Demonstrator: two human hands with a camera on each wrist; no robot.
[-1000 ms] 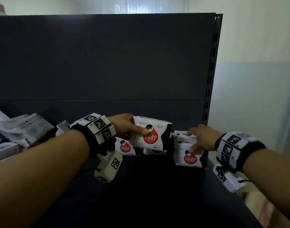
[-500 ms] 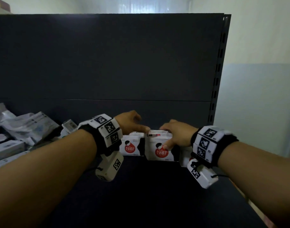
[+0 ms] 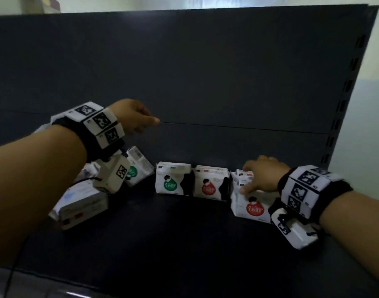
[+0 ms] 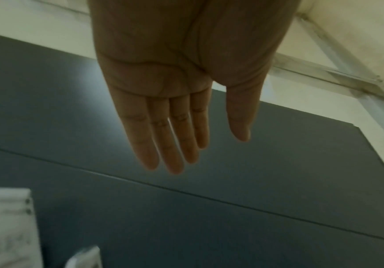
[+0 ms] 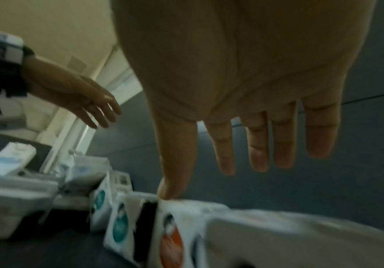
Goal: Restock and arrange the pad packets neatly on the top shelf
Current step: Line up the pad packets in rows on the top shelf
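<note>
White pad packets stand in a row at the back of the dark shelf (image 3: 162,244). From left to right there is a green-label packet (image 3: 171,181), a red-label packet (image 3: 211,186), and a larger-looking red-label packet (image 3: 253,208) nearer the front. My right hand (image 3: 246,179) rests on top of the right-end packets, fingers straight. In the right wrist view its thumb (image 5: 175,172) touches a packet's top edge (image 5: 186,204). My left hand (image 3: 150,122) hovers empty above the row's left end, and its fingers (image 4: 163,141) are straight.
A tilted green-label packet (image 3: 137,168) leans behind my left wrist. A loose pile of other white packets (image 3: 83,201) lies at the left. The back panel (image 3: 205,72) closes the rear, and a slotted upright (image 3: 347,93) marks the right end.
My left hand let go of the red-label packet, which now stands in the row, and rose empty. My right hand moved right, onto the right-end packets.
</note>
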